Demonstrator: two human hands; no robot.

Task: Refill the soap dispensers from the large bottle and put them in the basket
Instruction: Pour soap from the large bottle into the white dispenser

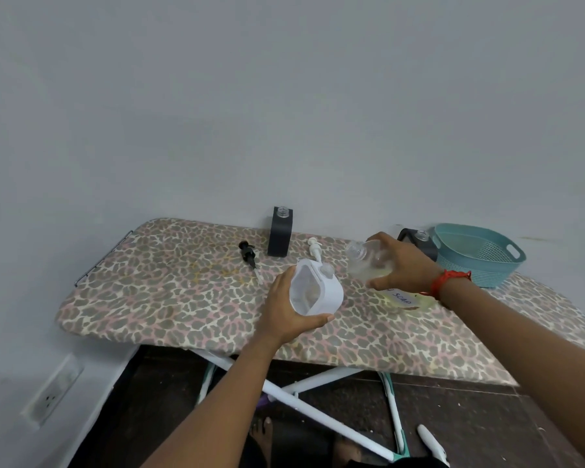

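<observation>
Fingers (379, 238) of our right hand (407, 261) curl round the large bottle (368, 261), tipped with its open neck toward 9 o'clock. Just beyond that neck, not touching it, our left hand (284, 307) grips the white dispenser (321, 292), tilted above the ironing board (169, 285). Open cover runs on at 9 o'clock to the board's rounded end; the near edge lies at 6 o'clock under our left wrist. At 12 o'clock a black dispenser (279, 236) stands by the wall, between a black pump (249, 256) and a white pump (314, 248). The basket (480, 261) sits at 3 o'clock, a second black dispenser (419, 244) just beside it.
</observation>
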